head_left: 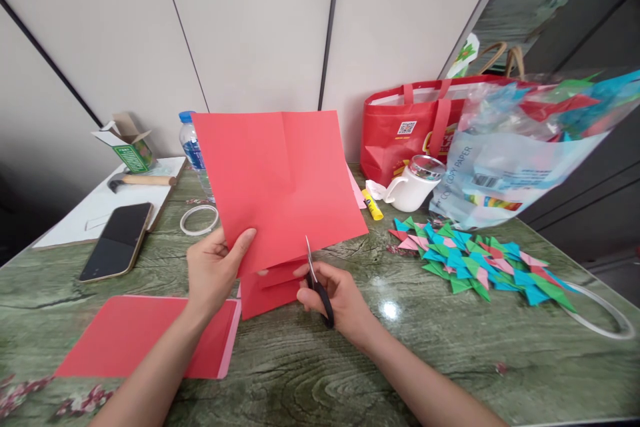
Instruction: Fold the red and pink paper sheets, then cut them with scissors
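Note:
A large sheet of red paper is raised above the table, with a faint crease running down from its top edge. My left hand pinches its lower left corner, thumb on the front. My right hand grips black-handled scissors, whose blades point up at the sheet's lower edge; one blade lies in front of the paper. Below and behind the sheet hangs another red flap, partly hidden; I cannot tell whether it joins the sheet. A stack of red and pink paper lies under my left forearm.
At left are a phone, a hammer, a small box, a tape roll and a bottle. At right stand a white mug, a yellow glue stick, a red bag, a plastic bag and folded paper pieces.

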Motion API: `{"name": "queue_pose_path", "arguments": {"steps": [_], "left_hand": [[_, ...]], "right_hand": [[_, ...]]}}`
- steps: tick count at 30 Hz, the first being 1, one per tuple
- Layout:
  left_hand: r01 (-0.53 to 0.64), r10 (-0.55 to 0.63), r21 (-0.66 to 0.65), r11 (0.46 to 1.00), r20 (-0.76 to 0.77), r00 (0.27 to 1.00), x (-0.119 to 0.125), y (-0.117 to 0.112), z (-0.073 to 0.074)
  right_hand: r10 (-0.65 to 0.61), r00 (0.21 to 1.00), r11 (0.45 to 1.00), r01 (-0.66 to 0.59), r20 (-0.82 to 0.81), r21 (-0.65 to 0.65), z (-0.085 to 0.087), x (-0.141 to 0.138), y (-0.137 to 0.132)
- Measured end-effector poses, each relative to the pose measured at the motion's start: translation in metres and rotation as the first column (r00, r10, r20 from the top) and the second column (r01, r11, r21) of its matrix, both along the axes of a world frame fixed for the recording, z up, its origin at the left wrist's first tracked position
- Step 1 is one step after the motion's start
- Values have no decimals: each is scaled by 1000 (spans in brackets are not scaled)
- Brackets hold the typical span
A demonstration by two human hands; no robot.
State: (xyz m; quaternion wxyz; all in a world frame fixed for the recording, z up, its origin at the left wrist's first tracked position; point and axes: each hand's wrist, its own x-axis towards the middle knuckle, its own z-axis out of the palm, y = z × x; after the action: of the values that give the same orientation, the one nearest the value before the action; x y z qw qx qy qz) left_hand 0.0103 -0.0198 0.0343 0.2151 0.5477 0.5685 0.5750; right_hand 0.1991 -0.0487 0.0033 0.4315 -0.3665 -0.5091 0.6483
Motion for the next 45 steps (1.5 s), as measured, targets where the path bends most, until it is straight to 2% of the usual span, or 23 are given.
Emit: {"name": "queue_pose_path", "arguments": {"steps": [27, 35, 45], "left_hand": [[-2, 2, 0, 1000, 14, 1000, 1, -1, 2], [27, -32, -48, 998, -106, 994, 6, -5, 4], [46, -47, -30, 998, -56, 997, 6, -5, 3]], "right_hand": [[-18, 999, 999, 19, 37, -29, -3, -2, -1], [-51, 999, 998, 52, -19, 30, 4, -3, 0], [-52, 998, 998, 53, -24, 30, 3, -2, 0]]}}
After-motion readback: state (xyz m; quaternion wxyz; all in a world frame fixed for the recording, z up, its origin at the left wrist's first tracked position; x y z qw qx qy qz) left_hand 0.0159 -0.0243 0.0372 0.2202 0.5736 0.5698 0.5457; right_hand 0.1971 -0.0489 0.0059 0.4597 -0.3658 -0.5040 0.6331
